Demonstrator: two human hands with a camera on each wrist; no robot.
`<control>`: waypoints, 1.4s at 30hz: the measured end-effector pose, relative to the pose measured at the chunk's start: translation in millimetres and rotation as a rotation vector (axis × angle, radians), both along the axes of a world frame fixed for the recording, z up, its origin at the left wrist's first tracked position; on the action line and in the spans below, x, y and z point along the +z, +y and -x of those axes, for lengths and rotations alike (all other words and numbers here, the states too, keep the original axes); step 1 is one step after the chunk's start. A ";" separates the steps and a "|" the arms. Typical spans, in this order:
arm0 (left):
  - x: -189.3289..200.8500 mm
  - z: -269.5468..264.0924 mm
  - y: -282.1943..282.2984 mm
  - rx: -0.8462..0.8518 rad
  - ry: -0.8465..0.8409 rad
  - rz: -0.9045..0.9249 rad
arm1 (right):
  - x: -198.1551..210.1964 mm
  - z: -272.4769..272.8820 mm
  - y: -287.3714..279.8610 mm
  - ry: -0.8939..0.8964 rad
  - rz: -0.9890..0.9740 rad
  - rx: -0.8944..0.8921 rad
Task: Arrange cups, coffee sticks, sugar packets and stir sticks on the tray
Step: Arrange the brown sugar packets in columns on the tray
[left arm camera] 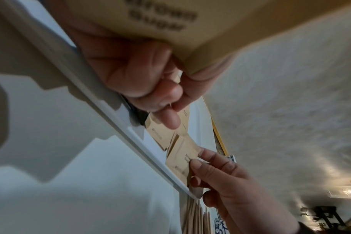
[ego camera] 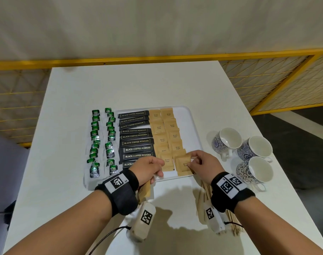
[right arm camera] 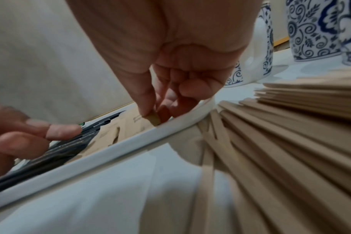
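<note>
A white tray holds a column of black coffee sticks and two columns of brown sugar packets. My right hand pinches the right edge of one sugar packet lying at the tray's near right corner; the left wrist view shows that packet flat on the tray. My left hand grips a small stack of sugar packets in its curled fingers over the tray's near rim. Three blue-patterned cups stand on the table right of the tray. Wooden stir sticks lie under my right wrist.
Two columns of green tea bags lie on the table left of the tray. The tray's right strip beside the sugar is bare. A yellow mesh fence runs behind the white table.
</note>
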State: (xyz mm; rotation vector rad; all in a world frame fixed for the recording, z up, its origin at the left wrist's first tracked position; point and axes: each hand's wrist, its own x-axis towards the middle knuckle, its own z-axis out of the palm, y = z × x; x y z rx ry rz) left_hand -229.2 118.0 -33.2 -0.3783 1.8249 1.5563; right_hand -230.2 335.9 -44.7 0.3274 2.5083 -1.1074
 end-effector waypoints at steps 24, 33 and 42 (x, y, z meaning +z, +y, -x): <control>7.2 -2.8 -23.0 0.102 -0.116 -0.155 | 7.2 -17.6 -54.0 -0.180 0.437 0.104; 3.8 -7.4 -20.4 0.193 -0.135 -0.203 | -4.4 -18.9 -51.3 -0.019 0.391 -0.034; 1.6 -4.8 -13.6 0.245 -0.120 -0.162 | 15.9 -31.5 -66.3 0.098 0.216 0.199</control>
